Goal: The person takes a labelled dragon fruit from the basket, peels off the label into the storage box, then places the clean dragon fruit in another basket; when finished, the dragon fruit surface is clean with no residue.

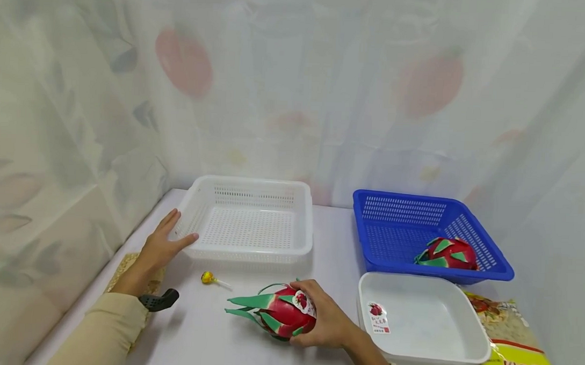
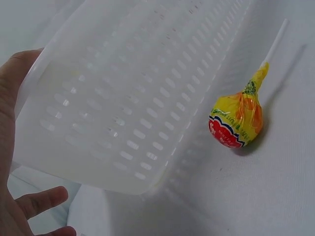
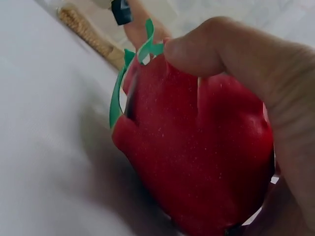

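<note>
In the head view my left hand (image 1: 158,247) is at the near left corner of a white plastic basket (image 1: 248,253). The left wrist view shows the thumb hooked over the basket's rim, with the other fingers at its outer side. A lollipop (image 2: 236,120) in a yellow and red wrapper lies on the table beside the basket. My right hand (image 1: 327,318) grips a dragon fruit (image 1: 284,314), red with green leaf tips pointing left and a round label. In the right wrist view the thumb presses on the red skin (image 3: 192,142).
A blue basket (image 1: 358,233) at the back right contains another dragon fruit (image 1: 452,254). In front of it is a white tray (image 1: 423,321) with a dragon fruit sticker, beside a yellow food bag (image 1: 519,341). A bag of grain-like food (image 1: 127,262) lies beneath my left forearm.
</note>
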A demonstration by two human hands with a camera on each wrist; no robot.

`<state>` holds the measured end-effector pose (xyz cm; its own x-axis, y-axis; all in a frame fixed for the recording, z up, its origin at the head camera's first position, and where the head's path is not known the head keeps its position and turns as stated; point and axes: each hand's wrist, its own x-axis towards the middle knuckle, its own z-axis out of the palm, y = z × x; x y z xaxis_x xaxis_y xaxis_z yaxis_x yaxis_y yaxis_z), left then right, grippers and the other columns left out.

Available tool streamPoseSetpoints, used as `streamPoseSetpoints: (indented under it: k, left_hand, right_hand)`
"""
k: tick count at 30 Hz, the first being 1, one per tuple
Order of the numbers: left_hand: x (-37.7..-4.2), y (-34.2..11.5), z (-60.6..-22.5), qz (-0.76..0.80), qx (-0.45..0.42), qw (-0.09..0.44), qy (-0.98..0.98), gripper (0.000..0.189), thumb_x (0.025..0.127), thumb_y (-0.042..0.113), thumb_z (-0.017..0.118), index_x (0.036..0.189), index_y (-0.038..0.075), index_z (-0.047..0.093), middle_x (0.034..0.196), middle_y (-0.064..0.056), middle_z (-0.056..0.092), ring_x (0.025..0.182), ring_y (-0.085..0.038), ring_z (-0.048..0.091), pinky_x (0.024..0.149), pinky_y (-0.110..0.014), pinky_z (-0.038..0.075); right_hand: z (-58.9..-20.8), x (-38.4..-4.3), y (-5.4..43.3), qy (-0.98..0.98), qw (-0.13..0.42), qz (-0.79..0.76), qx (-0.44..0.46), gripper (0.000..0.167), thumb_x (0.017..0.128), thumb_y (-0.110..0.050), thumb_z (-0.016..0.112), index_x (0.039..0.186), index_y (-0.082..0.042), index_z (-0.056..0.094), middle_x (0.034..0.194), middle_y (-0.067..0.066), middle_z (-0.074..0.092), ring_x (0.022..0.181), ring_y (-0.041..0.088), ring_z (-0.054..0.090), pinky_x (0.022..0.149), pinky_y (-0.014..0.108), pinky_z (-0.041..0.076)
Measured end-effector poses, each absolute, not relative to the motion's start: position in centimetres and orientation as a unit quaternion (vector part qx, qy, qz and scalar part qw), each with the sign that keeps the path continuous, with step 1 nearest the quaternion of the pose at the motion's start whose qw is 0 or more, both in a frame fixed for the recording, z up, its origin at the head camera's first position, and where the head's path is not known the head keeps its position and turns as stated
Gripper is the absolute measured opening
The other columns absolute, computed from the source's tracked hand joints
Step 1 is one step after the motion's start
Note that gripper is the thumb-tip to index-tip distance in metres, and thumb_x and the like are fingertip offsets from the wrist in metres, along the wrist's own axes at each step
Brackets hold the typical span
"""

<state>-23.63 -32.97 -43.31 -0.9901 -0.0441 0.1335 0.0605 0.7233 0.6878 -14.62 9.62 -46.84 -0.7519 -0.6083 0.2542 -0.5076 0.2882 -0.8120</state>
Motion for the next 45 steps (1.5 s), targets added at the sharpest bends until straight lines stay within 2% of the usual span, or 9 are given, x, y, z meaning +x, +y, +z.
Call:
streamPoseSetpoints:
  k: [5,12,22,33,40,45]
  left_hand:
    - [-23.7,-32.9,-42.9,-0.368,-0.006,0.073,-0.927,0.096,0.089,0.051,0.064,0.153,0.002,0.014,0.16,-0.013,0.004,0.141,-0.044,0.006,0.103,-0.068,0.015]
    - [-23.7,-33.2,-42.6,-0.358,-0.012,0.076,-0.931,0.096,0.087,0.052,0.065,0.153,0.001,0.017,0.159,-0.014,0.009,0.141,-0.044,0.009,0.103,-0.067,0.015]
    - [-22.5,-33.1,-41.2,-0.36,-0.014,0.088,-0.929,0.094,0.088,0.052,0.065,0.153,0.002,0.02,0.159,-0.016,0.012,0.14,-0.045,0.012,0.102,-0.068,0.017]
    - [-20.4,-31.3,-38.7,-0.364,-0.055,0.172,-0.914,0.09,0.081,0.04,0.076,0.152,0.007,0.03,0.157,-0.012,0.022,0.139,-0.042,0.019,0.099,-0.071,0.02]
    - [-19.0,-29.3,-37.6,-0.372,-0.09,0.171,-0.908,0.094,0.078,0.035,0.081,0.153,0.015,0.029,0.157,-0.007,0.023,0.138,-0.042,0.023,0.094,-0.073,0.024]
    - [-18.0,-27.6,-37.3,-0.386,-0.136,0.179,-0.895,0.093,0.074,0.027,0.084,0.152,0.018,0.033,0.154,-0.009,0.029,0.136,-0.042,0.026,0.095,-0.072,0.025]
  right_hand:
    - [-47.5,-14.8,9.6,0.789,0.039,-0.488,-0.371,0.088,0.066,-0.032,0.086,0.141,-0.021,0.041,0.131,-0.004,0.045,0.116,0.019,0.049,0.09,0.035,0.048]
    - [-48.1,-14.7,9.4,0.779,0.068,-0.503,-0.369,0.091,0.066,-0.037,0.087,0.142,-0.027,0.038,0.135,-0.009,0.041,0.119,0.018,0.047,0.092,0.034,0.047]
    - [-48.9,-14.5,9.6,0.782,0.054,-0.498,-0.372,0.094,0.066,-0.039,0.087,0.143,-0.026,0.037,0.137,-0.008,0.041,0.12,0.019,0.047,0.093,0.036,0.046]
    - [-48.8,-14.8,9.9,0.788,0.059,-0.487,-0.372,0.096,0.066,-0.043,0.086,0.145,-0.025,0.035,0.139,-0.007,0.04,0.121,0.02,0.047,0.094,0.036,0.046]
    - [-48.9,-14.8,9.8,0.784,0.061,-0.492,-0.373,0.094,0.067,-0.041,0.086,0.144,-0.021,0.036,0.138,-0.004,0.042,0.12,0.02,0.047,0.093,0.036,0.046]
    - [-48.3,-14.5,9.7,0.786,0.056,-0.491,-0.371,0.095,0.064,-0.033,0.089,0.143,-0.02,0.037,0.137,-0.004,0.043,0.118,0.019,0.048,0.093,0.036,0.046]
